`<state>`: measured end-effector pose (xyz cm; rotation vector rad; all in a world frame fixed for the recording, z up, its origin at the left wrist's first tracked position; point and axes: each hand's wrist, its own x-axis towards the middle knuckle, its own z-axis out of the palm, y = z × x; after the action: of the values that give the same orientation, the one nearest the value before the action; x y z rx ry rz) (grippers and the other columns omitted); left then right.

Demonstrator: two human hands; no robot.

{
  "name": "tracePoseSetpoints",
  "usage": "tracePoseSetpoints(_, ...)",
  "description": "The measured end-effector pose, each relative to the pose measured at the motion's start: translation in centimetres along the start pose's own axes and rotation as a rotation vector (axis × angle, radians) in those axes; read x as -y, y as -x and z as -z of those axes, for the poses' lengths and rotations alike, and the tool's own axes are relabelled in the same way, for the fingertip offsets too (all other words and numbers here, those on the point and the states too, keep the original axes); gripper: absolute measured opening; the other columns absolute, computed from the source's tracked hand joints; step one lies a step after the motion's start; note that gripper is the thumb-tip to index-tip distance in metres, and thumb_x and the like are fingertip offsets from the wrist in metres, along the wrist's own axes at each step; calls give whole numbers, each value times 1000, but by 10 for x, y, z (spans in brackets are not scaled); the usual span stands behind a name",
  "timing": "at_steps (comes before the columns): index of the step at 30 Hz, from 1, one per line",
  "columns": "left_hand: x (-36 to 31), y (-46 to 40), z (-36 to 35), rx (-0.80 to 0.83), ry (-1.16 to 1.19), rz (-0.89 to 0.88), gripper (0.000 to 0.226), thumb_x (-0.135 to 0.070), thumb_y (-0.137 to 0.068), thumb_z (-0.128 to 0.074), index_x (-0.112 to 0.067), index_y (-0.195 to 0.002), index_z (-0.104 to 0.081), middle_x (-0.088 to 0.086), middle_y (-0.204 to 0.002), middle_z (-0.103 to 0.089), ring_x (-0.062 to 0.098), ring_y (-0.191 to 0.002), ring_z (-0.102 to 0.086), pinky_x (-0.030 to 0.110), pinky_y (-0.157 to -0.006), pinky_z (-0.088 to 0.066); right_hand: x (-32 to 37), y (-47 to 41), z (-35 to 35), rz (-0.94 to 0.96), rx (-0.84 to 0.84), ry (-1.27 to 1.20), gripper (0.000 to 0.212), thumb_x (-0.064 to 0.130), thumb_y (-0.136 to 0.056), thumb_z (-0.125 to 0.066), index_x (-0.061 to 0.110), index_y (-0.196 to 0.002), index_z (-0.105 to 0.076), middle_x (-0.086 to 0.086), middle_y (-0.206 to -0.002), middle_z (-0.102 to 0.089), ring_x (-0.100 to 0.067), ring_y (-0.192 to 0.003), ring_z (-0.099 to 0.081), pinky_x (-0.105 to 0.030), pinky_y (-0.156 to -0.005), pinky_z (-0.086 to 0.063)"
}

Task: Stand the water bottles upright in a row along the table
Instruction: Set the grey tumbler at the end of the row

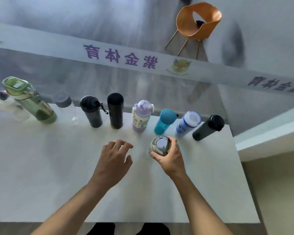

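Several water bottles stand upright in a row along the far edge of the white table (58,175): a green bottle (32,102), a clear one with a grey cap (67,107), two black ones (92,112) (115,110), a lilac child's bottle (141,116), a teal one (165,121), a blue-and-white one (187,122) and a dark grey one (208,128). In front of the row, my right hand (171,156) grips a grey-lidded bottle (160,145), seen from above. My left hand (113,160) hovers open to its left, fingers spread.
A frosted glass wall with purple lettering (120,55) runs right behind the bottles. An orange chair (198,21) stands beyond it. A white bottle (8,106) sits at the far left. The table's right edge (241,167) drops beside a low white ledge.
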<state>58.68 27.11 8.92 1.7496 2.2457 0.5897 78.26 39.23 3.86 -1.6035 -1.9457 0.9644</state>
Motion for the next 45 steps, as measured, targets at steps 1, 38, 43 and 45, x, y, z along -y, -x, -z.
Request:
tracePoseSetpoints(1, -15, -5, -5, 1, 2, -15, 31, -21, -86, -66, -22, -117, -63, 1, -116, -62, 28, -105, -57, 40, -91, -45, -12, 0, 13, -16, -28, -11, 79, 52, -61, -88, 36, -125, -43, 11, -115, -55, -11, -106, -57, -25, -91, -50)
tracePoseSetpoints(38, -227, -66, -124, 124, -77, 44, 27, -25, -91, -62, -22, -118, -63, 1, -119, -61, 29, -109, -53, 42, -97, -42, -224, -200, 252, -172, -102, 21, 90, 28, -69, -88, 20, -144, -40, -12, -132, -48, -25, -119, -50, -22, -93, -34)
tracePoseSetpoints(43, -230, -74, -120, 103, -89, 37, 27, -24, -90, -63, -20, -117, -63, 2, -119, -62, 30, -107, -54, 42, -94, -44, -226, -199, 252, -179, -95, 32, 91, 31, -69, -88, 21, -145, -39, -12, -132, -46, -27, -121, -50, -24, -94, -35)
tracePoseSetpoints(45, -230, -75, -118, 92, -91, 32, 27, -23, -89, -64, -20, -116, -64, 2, -118, -62, 30, -105, -55, 43, -93, -44, -224, -197, 253, -196, -78, 38, 96, 34, -70, -88, 22, -149, -34, -12, -137, -43, -27, -125, -49, -27, -97, -36)
